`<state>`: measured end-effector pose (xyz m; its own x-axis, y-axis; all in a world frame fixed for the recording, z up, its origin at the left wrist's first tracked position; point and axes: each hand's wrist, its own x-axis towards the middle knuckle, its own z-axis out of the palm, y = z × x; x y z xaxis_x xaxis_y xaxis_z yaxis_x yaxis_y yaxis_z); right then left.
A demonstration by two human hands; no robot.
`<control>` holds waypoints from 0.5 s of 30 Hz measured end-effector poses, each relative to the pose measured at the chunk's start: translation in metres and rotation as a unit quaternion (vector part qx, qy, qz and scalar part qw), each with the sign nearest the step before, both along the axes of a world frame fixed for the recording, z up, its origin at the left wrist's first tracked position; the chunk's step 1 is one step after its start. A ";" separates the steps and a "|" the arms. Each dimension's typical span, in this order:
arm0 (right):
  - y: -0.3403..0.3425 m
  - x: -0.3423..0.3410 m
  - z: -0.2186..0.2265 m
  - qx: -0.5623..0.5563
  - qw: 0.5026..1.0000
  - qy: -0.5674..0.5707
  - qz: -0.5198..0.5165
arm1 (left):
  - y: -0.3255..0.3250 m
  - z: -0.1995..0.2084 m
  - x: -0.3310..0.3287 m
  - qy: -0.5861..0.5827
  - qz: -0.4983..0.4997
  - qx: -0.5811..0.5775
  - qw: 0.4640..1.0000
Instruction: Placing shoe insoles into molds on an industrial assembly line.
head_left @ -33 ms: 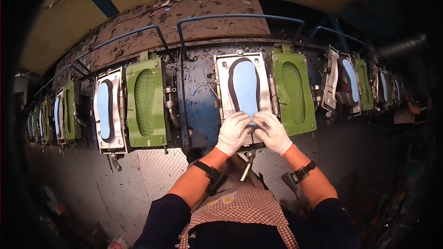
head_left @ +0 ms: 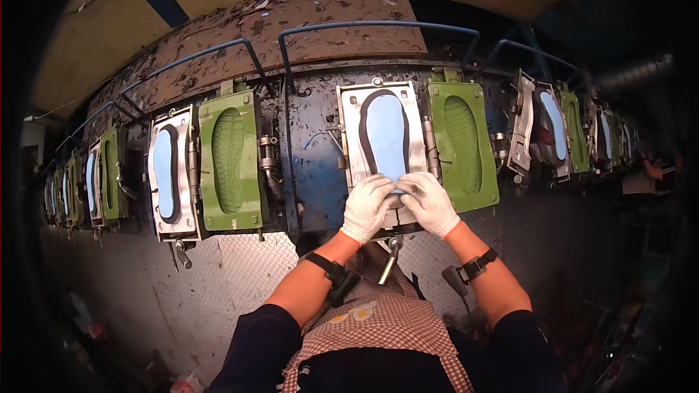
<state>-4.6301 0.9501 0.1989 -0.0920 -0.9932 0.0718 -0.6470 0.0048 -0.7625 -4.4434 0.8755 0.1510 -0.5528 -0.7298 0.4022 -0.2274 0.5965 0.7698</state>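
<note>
Head view, looking down on a row of opened moulds along a scrap-strewn tabletop (head_left: 317, 193). At the middle, a sole-shaped blue piece (head_left: 385, 131) lies lengthwise, near to far, on a silver metal mould half (head_left: 352, 113), bordered by a dark rim (head_left: 366, 147). Both hands, in pale gloves, meet at the near end of this piece: the left hand (head_left: 369, 207) from the left, the right hand (head_left: 429, 204) from the right. Their fingers are bent and the fingertips lie close together on the piece; whether they pinch it or only press on it cannot be told, since the gloves cover the contact. Just right of the metal half, joined along its side, lies a green mould half (head_left: 461, 142) with a ribbed, sole-shaped hollow. A metal handle (head_left: 389, 266) projects from the near edge of the mould. To the left, a second silver half (head_left: 191, 222) bears another blue piece (head_left: 164, 175), beside a second green half (head_left: 228, 164). Beyond the central mould, on the far side, runs a bent blue rail (head_left: 378, 24).
</note>
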 end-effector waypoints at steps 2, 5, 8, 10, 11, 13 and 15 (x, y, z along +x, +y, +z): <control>-0.022 0.002 -0.006 -0.049 0.996 0.071 -0.021 | 0.002 0.001 -0.005 0.007 0.014 0.008 1.000; -0.022 0.001 -0.009 0.010 0.999 0.046 -0.022 | 0.010 0.015 -0.002 -0.012 0.046 0.087 0.995; -0.009 -0.001 -0.016 -0.020 0.999 0.044 -0.015 | 0.014 0.018 0.002 -0.040 0.005 0.068 0.997; -0.003 0.009 0.003 0.024 0.999 0.003 -0.027 | 0.013 0.008 0.014 -0.033 0.001 0.034 0.999; -0.004 0.006 0.010 0.025 0.999 0.006 -0.029 | 0.012 0.012 0.014 -0.043 -0.017 0.000 0.999; -0.009 0.000 0.016 0.054 0.996 0.069 0.010 | 0.014 0.019 0.011 -0.075 -0.041 -0.045 0.995; -0.051 0.012 0.017 -0.015 0.996 0.081 -0.041 | 0.017 0.014 0.007 -0.111 -0.046 -0.078 0.990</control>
<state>-4.6182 0.8990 0.2155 -0.1567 -0.9802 0.1213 -0.7599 0.0413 -0.6487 -4.4368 0.8923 0.1645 -0.7008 -0.6115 0.3675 -0.3200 0.7298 0.6042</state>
